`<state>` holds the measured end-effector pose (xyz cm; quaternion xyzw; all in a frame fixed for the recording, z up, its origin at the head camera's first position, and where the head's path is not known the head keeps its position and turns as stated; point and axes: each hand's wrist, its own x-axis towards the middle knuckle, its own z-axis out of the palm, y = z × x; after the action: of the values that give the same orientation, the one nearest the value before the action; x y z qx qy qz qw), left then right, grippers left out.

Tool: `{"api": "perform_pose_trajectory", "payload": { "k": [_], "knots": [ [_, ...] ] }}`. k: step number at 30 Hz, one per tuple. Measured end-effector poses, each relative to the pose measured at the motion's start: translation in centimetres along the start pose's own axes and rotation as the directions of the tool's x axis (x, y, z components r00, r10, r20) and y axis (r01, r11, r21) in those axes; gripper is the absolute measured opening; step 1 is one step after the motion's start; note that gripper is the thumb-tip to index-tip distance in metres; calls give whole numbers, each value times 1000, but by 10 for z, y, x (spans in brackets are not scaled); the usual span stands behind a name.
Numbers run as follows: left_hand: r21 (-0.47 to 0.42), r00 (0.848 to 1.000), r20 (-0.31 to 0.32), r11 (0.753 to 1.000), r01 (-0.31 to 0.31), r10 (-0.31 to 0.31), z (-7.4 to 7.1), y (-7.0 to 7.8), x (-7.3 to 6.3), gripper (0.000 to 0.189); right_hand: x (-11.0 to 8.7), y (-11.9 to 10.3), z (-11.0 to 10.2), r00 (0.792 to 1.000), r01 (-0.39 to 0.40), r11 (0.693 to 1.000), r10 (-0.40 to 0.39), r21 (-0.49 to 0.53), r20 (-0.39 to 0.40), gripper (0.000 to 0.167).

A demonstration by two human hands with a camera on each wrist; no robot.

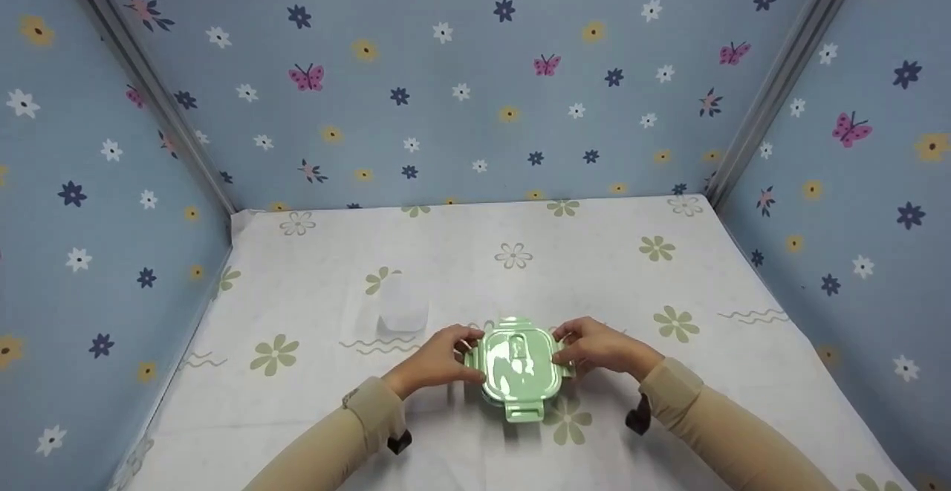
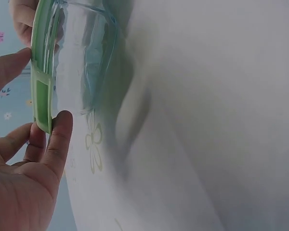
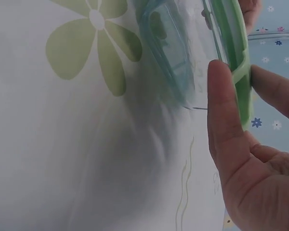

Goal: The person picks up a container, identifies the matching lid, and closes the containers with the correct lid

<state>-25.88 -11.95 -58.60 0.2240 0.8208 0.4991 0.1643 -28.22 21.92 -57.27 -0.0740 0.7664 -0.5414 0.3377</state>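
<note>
head view puts the lidded glass food container [image 1: 522, 365] in the near middle of the counter [image 1: 639, 283], which is spread with white cloth [image 1: 297, 394] printed with green flowers and wavy lines. from where i stand, the person has hold of it with both hands, one at either side. the left hand [image 1: 443, 361] is partly closed, thumb and fingers spread a little apart and pinching the edge of the green lid [image 1: 520, 383] about its left flap. opposite, the right hand [image 1: 598, 346] does much the same, curved about the flap on its own side. from the wrists you can see fingertips reaching below the lid's rim, close by the bluish clear wall of the glass. the lid sits level on top, shiny under the light, and its near flap [image 1: 524, 411] juts out toward the person. i can't tell whether the base rests on the cloth or hangs just over it. beyond the left hand, a little farther back, is a small whitish boxy object [image 1: 403, 307], too pale to make out well. beige sleeves [image 1: 319, 443] cover both forearms, and blue walls [image 1: 475, 127] with flowers and pink butterflies close in the back and sides.
</note>
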Motion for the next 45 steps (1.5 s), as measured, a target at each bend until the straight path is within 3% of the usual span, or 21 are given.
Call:
{"api": "perform_pose_trajectory", "payload": {
  "k": [5, 9, 14, 17, 20, 23, 24, 29, 31, 36, 39, 45],
  "knots": [
    [18, 1000, -25, 1000, 9, -9, 3, -1, 0, 66, -1, 1, 1, 1000, 9, 1000, -9, -15, 0, 44],
    [23, 994, -100, 999, 46, -43, 8, -2, 4, 50, -1, 1, 3, 1000, 18, 1000, -18, -14, -11, 42],
    [45, 974, -211, 995, 89, -78, 20, 1, 8, 37, 3, 0, 13, 991, 26, 997, -35, -71, -133, 35],
    [51, 960, -270, 995, 83, -67, 28, 1, 13, 30, 6, -3, 23, 962, 25, 990, -61, -136, -268, 32],
    [13, 947, -311, 996, 90, -82, 35, 1, 17, 27, 10, -5, 34, 916, 25, 983, -96, -183, -389, 29],
    [-8, 932, -352, 996, 88, -85, 44, -11, 26, 28, 14, -3, 44, 874, 19, 979, -115, -205, -471, 29],
    [-17, 926, -365, 995, 102, -101, 46, -13, 28, 27, 16, -2, 46, 863, 15, 978, -119, -209, -492, 29],
    [52, 882, -459, 987, 150, -109, 61, -48, 50, 26, 22, 4, 56, 810, 24, 971, -159, -238, -564, 29],
    [53, 868, -478, 982, 181, -134, 65, -54, 54, 26, 24, 6, 59, 791, 51, 968, -190, -247, -581, 28],
    [70, 859, -498, 983, 171, -114, 70, -59, 56, 27, 29, 18, 61, 744, 177, 944, -313, -278, -590, 30],
    [80, 856, -502, 978, 190, -125, 72, -58, 56, 24, 29, 19, 63, 734, 192, 938, -332, -287, -592, 30],
    [83, 860, -494, 977, 197, -132, 73, -69, 60, 24, 28, 13, 66, 752, 119, 951, -274, -285, -600, 27]
  ]
}}
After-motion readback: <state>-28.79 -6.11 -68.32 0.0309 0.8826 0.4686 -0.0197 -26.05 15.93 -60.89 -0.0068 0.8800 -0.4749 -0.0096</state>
